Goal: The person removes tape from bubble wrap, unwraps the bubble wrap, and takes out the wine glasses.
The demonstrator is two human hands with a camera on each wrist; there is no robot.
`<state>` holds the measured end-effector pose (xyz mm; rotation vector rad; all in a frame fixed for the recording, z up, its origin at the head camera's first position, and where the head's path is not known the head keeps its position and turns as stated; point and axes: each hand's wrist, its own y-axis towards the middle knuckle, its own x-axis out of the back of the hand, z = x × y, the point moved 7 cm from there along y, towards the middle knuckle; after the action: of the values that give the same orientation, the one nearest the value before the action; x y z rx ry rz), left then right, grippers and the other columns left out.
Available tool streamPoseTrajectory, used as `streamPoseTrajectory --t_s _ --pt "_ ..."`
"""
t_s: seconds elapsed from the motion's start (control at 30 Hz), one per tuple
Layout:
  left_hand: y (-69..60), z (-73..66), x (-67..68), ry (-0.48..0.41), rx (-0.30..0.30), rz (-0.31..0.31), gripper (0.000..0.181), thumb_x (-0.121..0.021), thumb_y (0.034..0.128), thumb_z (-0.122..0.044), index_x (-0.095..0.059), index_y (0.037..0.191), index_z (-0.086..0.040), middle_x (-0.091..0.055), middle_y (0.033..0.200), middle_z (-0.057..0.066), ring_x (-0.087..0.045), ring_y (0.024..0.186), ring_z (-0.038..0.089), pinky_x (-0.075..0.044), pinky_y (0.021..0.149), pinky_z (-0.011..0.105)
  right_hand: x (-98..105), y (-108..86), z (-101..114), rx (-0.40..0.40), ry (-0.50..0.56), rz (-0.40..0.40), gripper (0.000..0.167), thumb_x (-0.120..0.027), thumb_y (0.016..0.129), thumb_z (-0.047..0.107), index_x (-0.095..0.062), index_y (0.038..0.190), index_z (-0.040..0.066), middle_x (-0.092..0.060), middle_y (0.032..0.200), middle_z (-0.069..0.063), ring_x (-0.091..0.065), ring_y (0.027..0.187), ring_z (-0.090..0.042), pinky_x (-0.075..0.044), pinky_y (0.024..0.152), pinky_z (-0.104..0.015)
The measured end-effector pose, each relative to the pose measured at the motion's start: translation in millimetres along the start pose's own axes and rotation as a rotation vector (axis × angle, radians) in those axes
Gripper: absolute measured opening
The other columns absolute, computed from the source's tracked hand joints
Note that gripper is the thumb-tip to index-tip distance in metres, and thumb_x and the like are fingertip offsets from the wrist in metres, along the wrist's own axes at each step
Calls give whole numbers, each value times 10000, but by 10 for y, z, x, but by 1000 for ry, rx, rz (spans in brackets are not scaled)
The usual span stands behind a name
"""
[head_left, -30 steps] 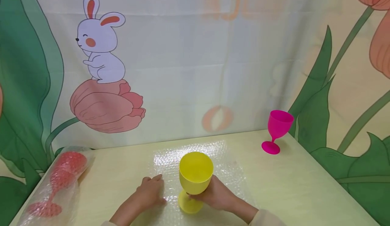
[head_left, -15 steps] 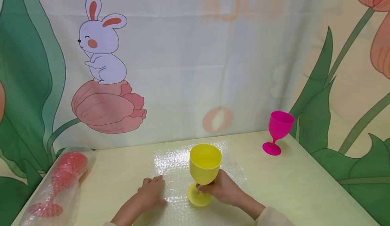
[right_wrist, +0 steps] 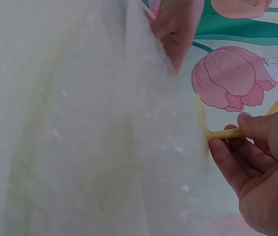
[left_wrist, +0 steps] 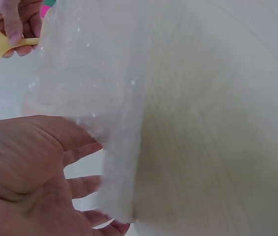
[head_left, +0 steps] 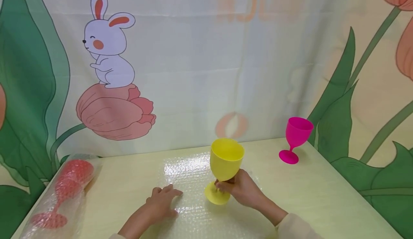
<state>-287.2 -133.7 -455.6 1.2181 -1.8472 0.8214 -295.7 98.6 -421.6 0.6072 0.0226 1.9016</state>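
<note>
A yellow plastic goblet [head_left: 226, 162] is upright with a slight tilt over the sheet of bubble wrap [head_left: 193, 214]. My right hand [head_left: 245, 189] pinches its stem between thumb and fingers, just under the bowl; the right wrist view shows that grip on the stem [right_wrist: 227, 133] too. At the left side of the bubble wrap, my left hand [head_left: 161, 204] has its fingers spread, with the fingertips at the sheet's edge. In the left wrist view the sheet's edge [left_wrist: 121, 162] partly hides those fingertips, so their exact contact is unclear.
A magenta goblet [head_left: 298, 133] stands upright at the table's back right. Along the left edge lies a red goblet [head_left: 69, 181] rolled in bubble wrap. A printed curtain [head_left: 180, 70] hangs right behind the pale table [head_left: 122, 171].
My right hand has carried the yellow goblet away from me and to the right. The left hand has stayed nearly in place, its fingers reaching slightly further right.
</note>
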Motion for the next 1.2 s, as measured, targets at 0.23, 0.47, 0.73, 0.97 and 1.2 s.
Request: streamPoseTrajectory --t_s 0.23,0.47,0.73,0.97,1.2 --pt "-11 9 5 0 -11 -2 523 -831 844 -78 -663 1339 -67 -386 1545 321 -333 1337 589 -331 987 777 193 38 75 8 -60 -26 98 -735 952 63 -659 986 12 -701 914 -98 -677 823 -243 -581 791 -338" --pt "-7 27 1 10 -13 -3 555 -842 838 -115 -664 1361 -62 -385 1549 321 -328 1343 599 -346 984 766 433 37 172 23 -72 -62 102 -718 968 80 -662 996 0 -704 937 -121 -681 832 -255 -584 802 -349" --pt "-4 12 -2 26 -12 -11 559 -843 833 -117 -668 1361 -63 -392 1542 327 -345 1336 598 -357 992 754 716 29 208 23 -61 -112 115 -709 975 80 -651 1014 -12 -704 957 -138 -689 878 -271 -589 826 -354" --pt "3 -2 -16 36 -3 -9 564 -850 825 -131 -673 1357 -65 -403 1535 325 -346 1333 604 -370 987 749 968 -6 182 8 -44 -168 109 -687 982 50 -629 1032 -27 -696 966 -166 -702 890 -281 -592 827 -346" --pt "12 -18 2 41 21 -6 576 -857 817 -136 -676 1360 -78 -404 1536 311 -341 1350 583 -364 1013 732 1223 -31 193 11 -43 -236 129 -680 985 36 -625 1027 -72 -692 970 -208 -707 876 -281 -593 815 -325"
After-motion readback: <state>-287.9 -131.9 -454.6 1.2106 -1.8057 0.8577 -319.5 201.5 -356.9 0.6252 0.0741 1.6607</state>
